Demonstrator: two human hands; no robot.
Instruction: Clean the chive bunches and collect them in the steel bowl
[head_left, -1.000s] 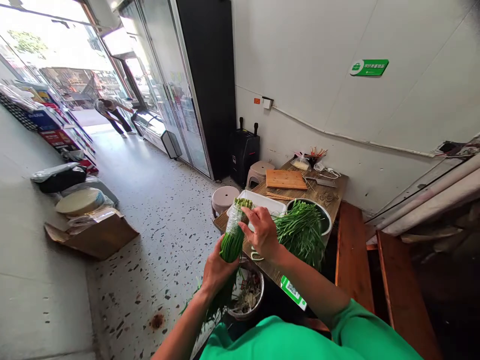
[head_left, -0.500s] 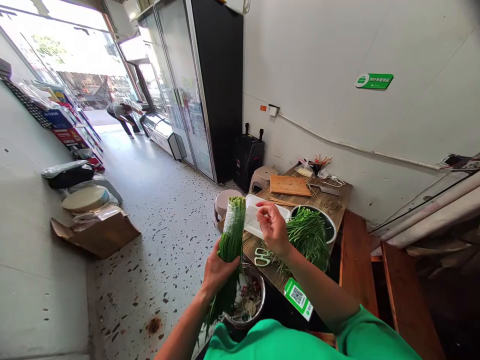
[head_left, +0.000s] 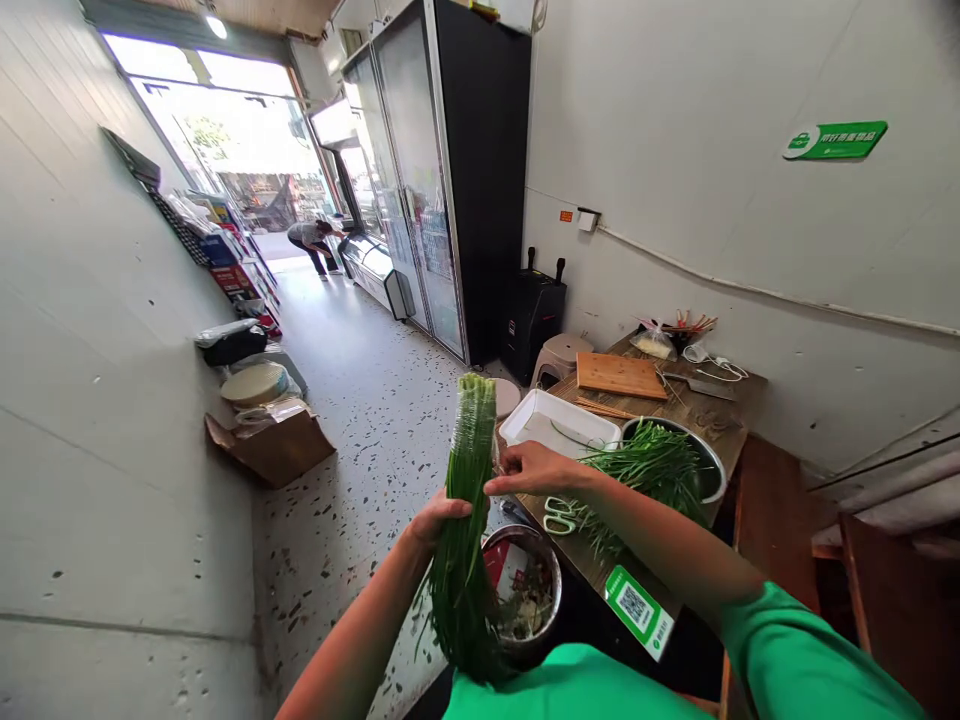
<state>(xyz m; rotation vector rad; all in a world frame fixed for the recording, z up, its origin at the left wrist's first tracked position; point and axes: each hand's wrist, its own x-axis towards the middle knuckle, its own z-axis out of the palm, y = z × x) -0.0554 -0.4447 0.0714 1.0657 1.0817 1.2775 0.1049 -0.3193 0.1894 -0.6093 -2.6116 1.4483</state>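
Note:
My left hand (head_left: 437, 522) is wrapped round the middle of a bunch of green chives (head_left: 459, 580), held upright with the pale cut ends at the top. Clear film (head_left: 474, 420) circles the bunch just under those ends. On the bunch's right side, below the film, my right hand (head_left: 534, 468) has its fingers curled and thumb against the stalks; what they pinch, if anything, is hidden. More loose chives (head_left: 656, 465) lie in and spill from a metal bowl (head_left: 721, 485) on the table. Light-handled scissors (head_left: 559, 516) lie by the table's near edge.
A waste bucket (head_left: 553, 590) stands below the bunch. On the table are a white tray (head_left: 574, 418), a cutting board (head_left: 621, 375), a cleaver (head_left: 709, 387) and a QR-code card (head_left: 640, 612). Far off, a person (head_left: 311, 240) bends by a display fridge; a cardboard box (head_left: 274, 450) sits left.
My right hand has come from raised and apart to touch the bunch's right side. The bunch stands more upright. The view has turned left, so the room has shifted right.

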